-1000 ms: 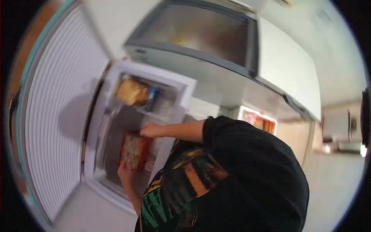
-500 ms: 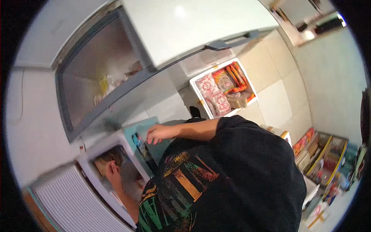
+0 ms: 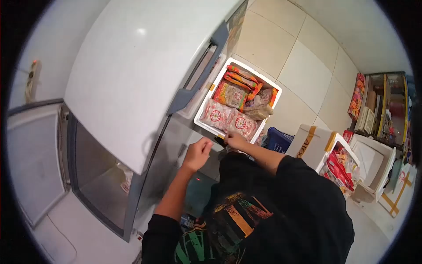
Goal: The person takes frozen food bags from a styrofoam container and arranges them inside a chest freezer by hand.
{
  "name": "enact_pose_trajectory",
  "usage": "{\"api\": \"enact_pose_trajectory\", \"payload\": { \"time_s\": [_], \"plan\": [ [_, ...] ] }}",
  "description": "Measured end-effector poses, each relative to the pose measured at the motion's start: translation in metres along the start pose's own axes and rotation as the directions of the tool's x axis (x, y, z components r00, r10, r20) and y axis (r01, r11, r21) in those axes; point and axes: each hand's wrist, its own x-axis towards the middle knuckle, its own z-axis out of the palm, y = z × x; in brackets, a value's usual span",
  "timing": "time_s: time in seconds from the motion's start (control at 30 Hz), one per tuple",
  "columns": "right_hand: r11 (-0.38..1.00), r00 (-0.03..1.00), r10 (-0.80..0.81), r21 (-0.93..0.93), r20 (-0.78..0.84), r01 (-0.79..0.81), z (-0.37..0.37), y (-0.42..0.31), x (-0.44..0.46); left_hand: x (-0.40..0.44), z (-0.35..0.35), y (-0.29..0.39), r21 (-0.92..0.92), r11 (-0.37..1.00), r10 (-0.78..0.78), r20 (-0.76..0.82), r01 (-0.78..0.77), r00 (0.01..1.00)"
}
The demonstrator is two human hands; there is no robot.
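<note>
A white foam box (image 3: 277, 95) stands on the floor, full of frozen food bags. Red-and-white printed bags (image 3: 216, 115) fill its near side, and orange-and-red packets (image 3: 239, 78) lie toward the far side. My right hand (image 3: 236, 141) is at the near rim with its fingers curled downward. Whether they grip anything is hidden. To its left, my left hand (image 3: 198, 154) is raised in a loose fist, apart from the box, with nothing visible in it.
A large white chest freezer (image 3: 132, 66) with a grey handle (image 3: 193, 79) stands at left. A second foam box (image 3: 314, 147) with red packages, an open foam container (image 3: 373, 160) and a blue bag (image 3: 279, 140) are on the right. A shelf unit (image 3: 384, 108) stands behind.
The view has swung toward the foam box. My left hand has come away from the white-framed opening, and my right hand has left the teal surface for the box's near rim.
</note>
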Motion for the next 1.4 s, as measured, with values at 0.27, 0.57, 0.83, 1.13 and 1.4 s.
{"api": "enact_pose_trajectory", "payload": {
  "time_s": [0.27,0.57,0.83,1.13,1.4],
  "plan": [
    [0.999,0.924,-0.014,0.037,-0.383,0.03,-0.049,0.035,0.078,0.132,0.062,-0.056,-0.162,0.987,0.005,0.012,-0.003,1.0],
    [0.879,0.639,0.386,0.055,-0.665,-0.473,-0.125,0.113,0.196,0.169,0.131,-0.136,-0.378,0.888,-0.237,0.115,0.263,0.965],
    [0.785,0.563,0.572,0.198,-0.597,-0.587,-0.125,0.15,0.275,0.195,0.156,-0.143,-0.373,0.868,-0.264,0.212,0.328,0.941],
    [0.708,0.374,0.673,0.408,-0.639,-0.577,-0.127,0.153,0.294,0.208,0.153,-0.152,-0.379,0.873,-0.243,0.206,0.306,0.948],
    [0.787,0.378,0.588,0.398,-0.715,-0.471,-0.129,0.156,0.286,0.205,0.146,-0.152,-0.369,0.869,-0.259,0.228,0.329,0.939]
  ]
}}
